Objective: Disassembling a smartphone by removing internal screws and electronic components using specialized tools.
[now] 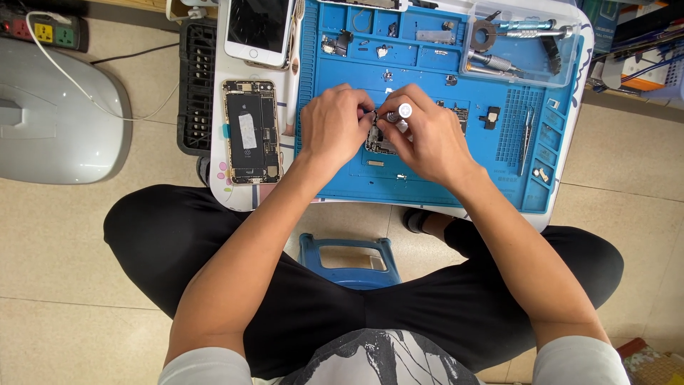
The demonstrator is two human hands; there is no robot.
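Both hands work mid-mat (499, 153): left hand (335, 128) pinches the small circuit board (377, 142) by its edges, right hand (424, 139) grips a screwdriver (397, 114) upright on it; board looks light, stiff, fragile, best held edgewise.

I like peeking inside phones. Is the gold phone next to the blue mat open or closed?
Open. The gold phone lies with its screen off, showing its black battery and parts inside.
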